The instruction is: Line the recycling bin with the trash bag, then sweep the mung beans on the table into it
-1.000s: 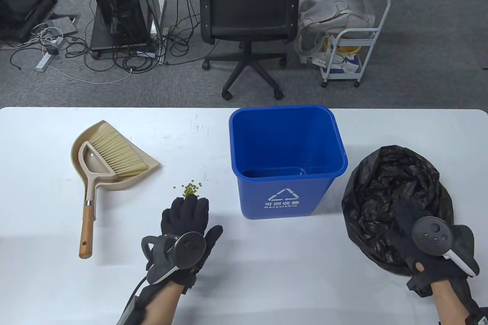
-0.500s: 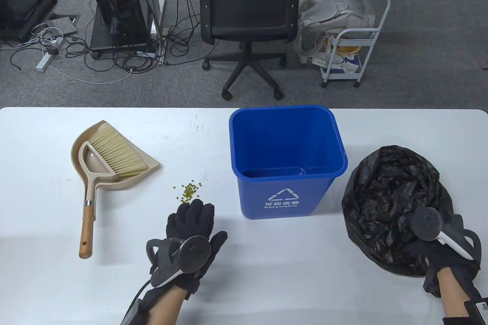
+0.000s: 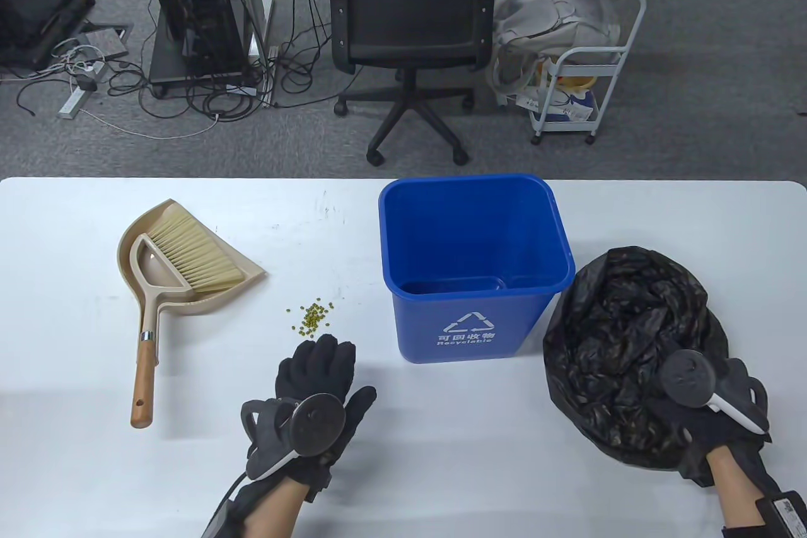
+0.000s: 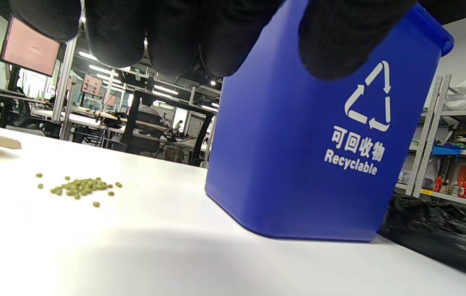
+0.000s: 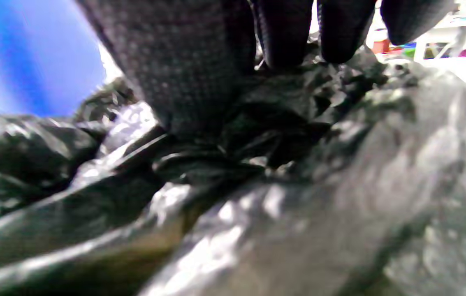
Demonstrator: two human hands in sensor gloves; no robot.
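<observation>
Recycling bin: the blue bin (image 3: pixel 474 267) stands upright and unlined near the table's middle, its recycling mark facing the person.
Trash bag: the crumpled black bag (image 3: pixel 630 349) lies on the table at the bin's 4 o'clock, its upper left edge up against the bin's side.
Right hand: the right hand (image 3: pixel 706 412) sits on the bag's near right part; in the right wrist view its fingers (image 5: pixel 282 37) curl down into the folds, pinching the plastic.
Mung beans: a small heap of green beans (image 3: pixel 312 315) lies at the bin's 9 o'clock, apart from the bin.
Left hand: the left hand (image 3: pixel 312 396) is at the beans' 6 o'clock, fingertips just short of them, fingers together and loosely bent, holding nothing.
Brush: the brush (image 3: pixel 183 267) lies in the beige dustpan (image 3: pixel 142 229) at the beans' 10 o'clock, bristles toward 1 o'clock, wooden handle toward the person.
Table: white top (image 3: pixel 441 437).
Beyond: an office chair (image 3: pixel 413 14) on the floor at 12 o'clock, a white cart (image 3: pixel 583 65) at its 3 o'clock.
</observation>
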